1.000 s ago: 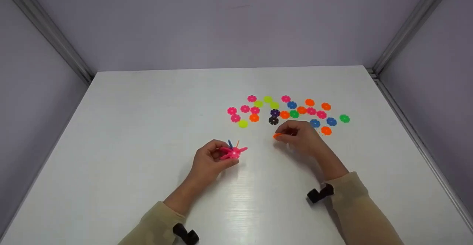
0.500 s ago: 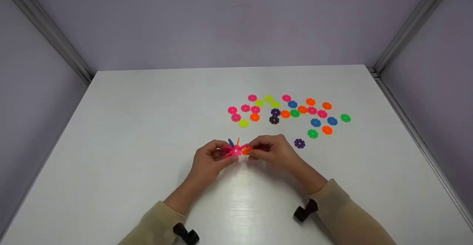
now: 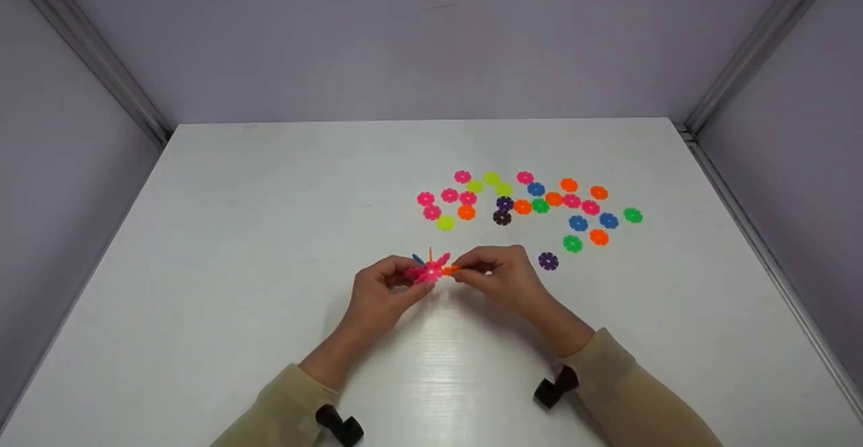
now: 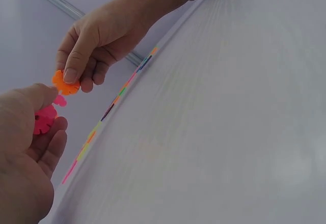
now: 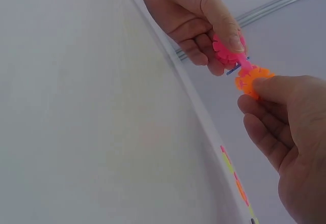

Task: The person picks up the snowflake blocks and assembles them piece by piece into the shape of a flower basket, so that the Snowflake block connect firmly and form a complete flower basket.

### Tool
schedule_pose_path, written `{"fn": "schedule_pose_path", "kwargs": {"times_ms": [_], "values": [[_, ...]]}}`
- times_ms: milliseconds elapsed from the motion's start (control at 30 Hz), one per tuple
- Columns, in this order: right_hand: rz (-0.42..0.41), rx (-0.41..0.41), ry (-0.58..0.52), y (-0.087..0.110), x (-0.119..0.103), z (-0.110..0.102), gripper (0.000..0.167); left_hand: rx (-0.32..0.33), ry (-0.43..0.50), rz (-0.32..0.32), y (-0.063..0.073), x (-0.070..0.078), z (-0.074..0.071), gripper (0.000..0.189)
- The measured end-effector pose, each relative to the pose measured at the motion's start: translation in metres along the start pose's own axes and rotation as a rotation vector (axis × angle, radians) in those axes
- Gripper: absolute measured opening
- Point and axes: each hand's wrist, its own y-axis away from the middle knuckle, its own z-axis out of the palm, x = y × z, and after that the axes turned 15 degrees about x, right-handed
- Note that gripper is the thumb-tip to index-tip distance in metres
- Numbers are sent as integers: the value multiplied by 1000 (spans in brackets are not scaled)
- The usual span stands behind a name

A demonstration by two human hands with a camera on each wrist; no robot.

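My left hand (image 3: 388, 292) holds a small cluster of notched plastic discs, mostly pink (image 3: 431, 272), between thumb and fingers. A blue disc (image 3: 419, 259) and a thin orange disc seen edge-on (image 3: 431, 254) stick up from its far side. From the right, my right hand (image 3: 499, 275) pinches an orange notched disc (image 5: 246, 81) by its edge, right at the pink cluster's side. In the right wrist view the orange disc meets a pink piece (image 5: 244, 62) of the cluster. Part of the cluster is hidden behind the left fingers (image 4: 48, 147).
Loose flower-shaped discs in pink, yellow, orange, blue, green and dark colours lie flat beyond the hands, such as a green one (image 3: 572, 244) and a purple one (image 3: 548, 261) near the right hand. The white table (image 3: 236, 231) has walls at the back and sides.
My right hand has come left from near the loose discs, bringing the orange disc to the cluster. The orange disc has since turned nearly edge-on. My left hand has stayed almost in place.
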Motion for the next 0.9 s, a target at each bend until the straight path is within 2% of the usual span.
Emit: {"fn": "schedule_pose_path", "kwargs": {"times_ms": [333, 633, 900], "values": [[-38, -5, -7, 0, -3, 3, 11, -10, -27, 9, -2, 3, 0, 28], [18, -8, -55, 1, -4, 6, 12, 3, -46, 6, 1, 8, 1, 23], [69, -30, -104, -3, 4, -2, 11, -44, 21, 26, 2, 6, 1, 35]]}}
